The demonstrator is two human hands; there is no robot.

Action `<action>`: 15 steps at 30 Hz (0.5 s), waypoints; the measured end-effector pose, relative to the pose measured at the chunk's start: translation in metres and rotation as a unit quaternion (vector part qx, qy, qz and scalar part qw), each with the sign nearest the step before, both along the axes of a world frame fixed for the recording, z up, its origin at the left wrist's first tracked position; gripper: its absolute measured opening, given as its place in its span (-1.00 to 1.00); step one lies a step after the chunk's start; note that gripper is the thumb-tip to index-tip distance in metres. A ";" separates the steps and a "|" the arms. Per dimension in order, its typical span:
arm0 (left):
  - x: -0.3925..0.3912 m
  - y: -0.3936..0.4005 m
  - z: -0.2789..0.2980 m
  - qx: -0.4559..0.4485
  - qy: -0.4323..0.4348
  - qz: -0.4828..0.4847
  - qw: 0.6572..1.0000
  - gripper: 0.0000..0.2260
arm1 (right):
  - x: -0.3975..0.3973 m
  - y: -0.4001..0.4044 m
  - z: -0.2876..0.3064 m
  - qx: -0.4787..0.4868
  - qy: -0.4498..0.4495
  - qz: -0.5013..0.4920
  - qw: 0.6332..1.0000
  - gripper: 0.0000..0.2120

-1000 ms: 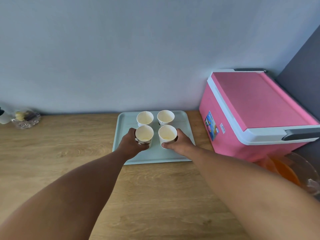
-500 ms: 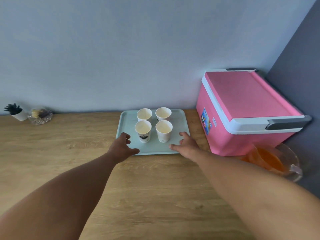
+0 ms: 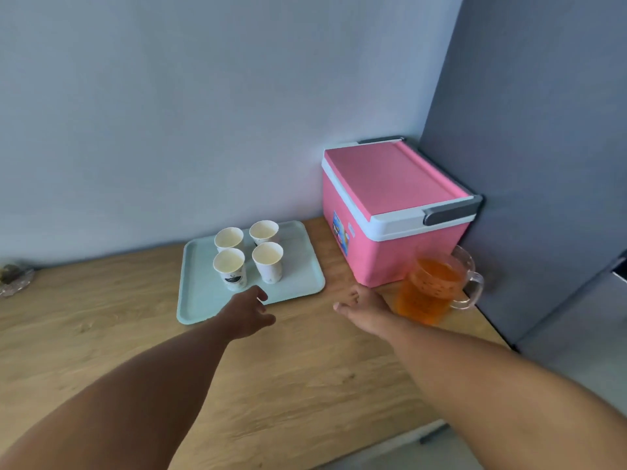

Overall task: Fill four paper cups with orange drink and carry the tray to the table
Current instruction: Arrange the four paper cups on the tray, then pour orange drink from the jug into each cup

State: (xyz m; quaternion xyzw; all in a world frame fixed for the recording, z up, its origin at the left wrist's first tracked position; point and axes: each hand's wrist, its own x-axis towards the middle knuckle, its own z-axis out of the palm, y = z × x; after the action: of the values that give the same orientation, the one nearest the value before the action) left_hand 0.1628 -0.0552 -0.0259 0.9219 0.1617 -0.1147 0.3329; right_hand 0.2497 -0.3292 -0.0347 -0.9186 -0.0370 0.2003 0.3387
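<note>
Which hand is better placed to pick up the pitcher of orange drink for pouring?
The right hand. It hovers open just beside the pitcher, on the cooler side of the counter. The left hand is at the tray, farther off, near the four cups.

Pale, matt wood grain is shown on the counter [image 3: 101,334]. A smooth mint plastic tray [image 3: 200,300] is seen; matt paper cups [image 3: 268,262], a glossy pink plastic cooler [image 3: 390,259] and a clear glass jug [image 3: 437,286] are noted.

Mint tray [image 3: 298,283], white cups [image 3: 267,262], pink cooler [image 3: 400,212], orange drink [image 3: 429,290]
</note>
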 end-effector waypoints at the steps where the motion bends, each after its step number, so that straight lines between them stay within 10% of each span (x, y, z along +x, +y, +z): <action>1: 0.005 -0.007 0.001 0.001 0.000 -0.023 1.000 -0.64 | -0.004 -0.009 -0.001 -0.002 -0.007 -0.018 1.000 -0.49; 5: 0.019 -0.027 0.005 0.015 -0.009 -0.100 0.995 -0.77 | -0.032 -0.041 -0.001 -0.009 -0.019 -0.081 0.996 -0.80; 15: 0.032 -0.096 0.004 0.021 -0.039 -0.239 0.970 -0.81 | -0.117 -0.136 0.013 -0.039 -0.004 -0.212 0.977 -0.68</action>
State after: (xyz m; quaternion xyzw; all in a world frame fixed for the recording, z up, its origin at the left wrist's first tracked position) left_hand 0.1945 -0.1509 -0.0222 0.9442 -0.0743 -0.1520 0.2827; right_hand 0.1331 -0.4656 -0.0219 -0.9188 0.1647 0.1218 0.3373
